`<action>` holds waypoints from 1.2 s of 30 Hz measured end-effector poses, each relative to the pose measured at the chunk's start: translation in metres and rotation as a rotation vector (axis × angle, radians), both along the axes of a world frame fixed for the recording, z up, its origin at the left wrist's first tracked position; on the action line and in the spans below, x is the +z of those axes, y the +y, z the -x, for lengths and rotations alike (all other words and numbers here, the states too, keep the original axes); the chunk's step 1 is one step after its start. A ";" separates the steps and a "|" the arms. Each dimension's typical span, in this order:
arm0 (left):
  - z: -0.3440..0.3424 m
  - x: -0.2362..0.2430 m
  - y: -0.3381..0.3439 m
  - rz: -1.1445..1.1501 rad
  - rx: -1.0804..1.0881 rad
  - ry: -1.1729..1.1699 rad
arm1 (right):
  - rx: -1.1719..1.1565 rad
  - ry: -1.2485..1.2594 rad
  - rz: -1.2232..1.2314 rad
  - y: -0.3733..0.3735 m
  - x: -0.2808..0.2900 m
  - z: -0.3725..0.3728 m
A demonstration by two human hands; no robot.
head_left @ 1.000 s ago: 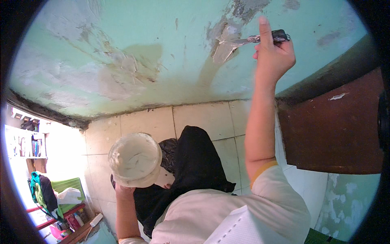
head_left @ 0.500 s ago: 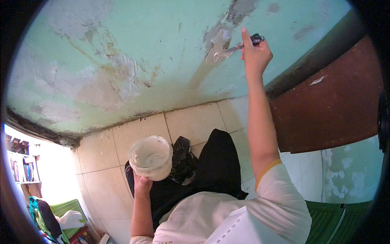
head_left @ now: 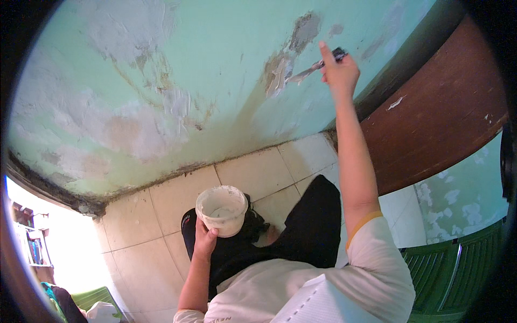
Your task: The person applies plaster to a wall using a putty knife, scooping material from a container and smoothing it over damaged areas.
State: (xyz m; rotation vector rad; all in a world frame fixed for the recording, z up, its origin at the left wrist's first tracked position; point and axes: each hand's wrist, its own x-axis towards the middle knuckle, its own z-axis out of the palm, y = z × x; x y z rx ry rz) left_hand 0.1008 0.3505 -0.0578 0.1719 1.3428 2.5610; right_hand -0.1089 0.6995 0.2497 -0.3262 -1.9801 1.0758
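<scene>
My right hand (head_left: 339, 72) is raised high and grips a putty knife (head_left: 309, 70) by its dark handle. The metal blade lies against a grey patch of bare plaster (head_left: 280, 72) on the pale green wall (head_left: 215, 64). My left hand (head_left: 203, 239) holds a white plastic tub (head_left: 222, 210) of filler from below, at about waist height over my black trousers. The tub is open at the top and smeared white inside.
The wall has wide peeled and patched areas (head_left: 134, 129) at the left. A brown wooden door (head_left: 436, 124) stands at the right, with a green slatted panel (head_left: 452, 269) below it. The floor is pale tile (head_left: 258, 172). A bright doorway with shelves (head_left: 32, 247) shows at lower left.
The view has tilted, so the wall fills more of the picture. My right hand has drawn the blade across the grey patch. My left hand has carried the tub toward the middle.
</scene>
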 end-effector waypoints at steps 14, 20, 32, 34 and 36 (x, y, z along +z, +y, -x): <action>0.038 -0.042 0.020 0.170 0.028 -0.050 | 0.068 0.232 -0.011 0.006 -0.014 0.029; 0.038 -0.061 0.026 0.214 0.133 -0.086 | 0.111 0.001 0.022 0.014 -0.022 -0.004; 0.040 -0.091 0.016 0.272 0.159 -0.091 | 0.779 -0.654 -0.388 0.059 -0.036 -0.004; 0.041 -0.091 0.014 0.293 0.162 -0.093 | 0.796 -0.723 -0.466 0.067 -0.035 0.002; 0.042 -0.097 0.010 0.279 0.177 -0.099 | 0.787 -0.751 -0.549 0.072 -0.030 0.010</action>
